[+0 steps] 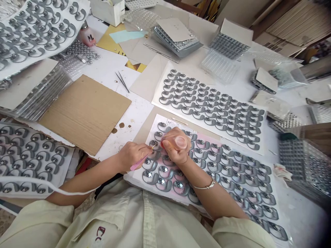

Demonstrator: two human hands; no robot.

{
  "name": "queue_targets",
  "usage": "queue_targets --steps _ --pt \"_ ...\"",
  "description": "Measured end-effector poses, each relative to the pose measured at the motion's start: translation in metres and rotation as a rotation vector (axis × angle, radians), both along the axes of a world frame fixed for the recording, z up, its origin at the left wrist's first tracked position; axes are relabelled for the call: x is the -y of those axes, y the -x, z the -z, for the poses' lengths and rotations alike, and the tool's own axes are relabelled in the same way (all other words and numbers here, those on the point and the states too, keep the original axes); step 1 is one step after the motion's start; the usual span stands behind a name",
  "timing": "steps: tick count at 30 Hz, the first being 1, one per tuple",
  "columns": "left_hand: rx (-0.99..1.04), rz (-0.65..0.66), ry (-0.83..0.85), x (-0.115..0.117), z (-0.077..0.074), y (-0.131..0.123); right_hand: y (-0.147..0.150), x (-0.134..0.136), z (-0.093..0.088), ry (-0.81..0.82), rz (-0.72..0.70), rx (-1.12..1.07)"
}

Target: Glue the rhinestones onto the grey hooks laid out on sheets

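My left hand [133, 155] is shut on a thin pink-handled applicator [139, 162], and its fine tip reaches a grey curved piece [154, 144] on the sheet. My right hand [177, 146] grips a small clear bottle [178, 142] with reddish contents, holding it just above the sheet. A white sheet [207, 182] with pink stains lies under both hands, carrying rows of grey curved pieces, each set with a shiny stone. A bracelet [204, 186] circles my right wrist. The hands hide part of the sheet.
Further sheets of grey pieces [209, 106] lie beyond and left of my hands. Corrugated cardboard [85, 113], fine tweezers [122, 82], a small labelled bottle [86, 36] and several clear plastic trays [302, 162] of shiny parts crowd the white table.
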State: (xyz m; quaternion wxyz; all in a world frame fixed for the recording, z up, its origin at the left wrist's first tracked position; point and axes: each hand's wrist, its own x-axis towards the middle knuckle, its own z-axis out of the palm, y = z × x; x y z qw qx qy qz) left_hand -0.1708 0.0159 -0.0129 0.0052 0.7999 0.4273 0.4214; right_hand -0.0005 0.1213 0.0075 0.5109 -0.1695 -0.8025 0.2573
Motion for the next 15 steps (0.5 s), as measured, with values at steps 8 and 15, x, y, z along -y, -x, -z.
queue_targets --steps 8,15 --pt "0.131 -0.008 0.017 0.0006 -0.0005 0.0018 0.0027 0.0013 -0.0006 0.042 0.012 -0.015" --pt "0.172 -0.092 -0.014 -0.0001 -0.0003 0.0024 0.0025 0.0008 0.003 0.06 -0.014 -0.035"
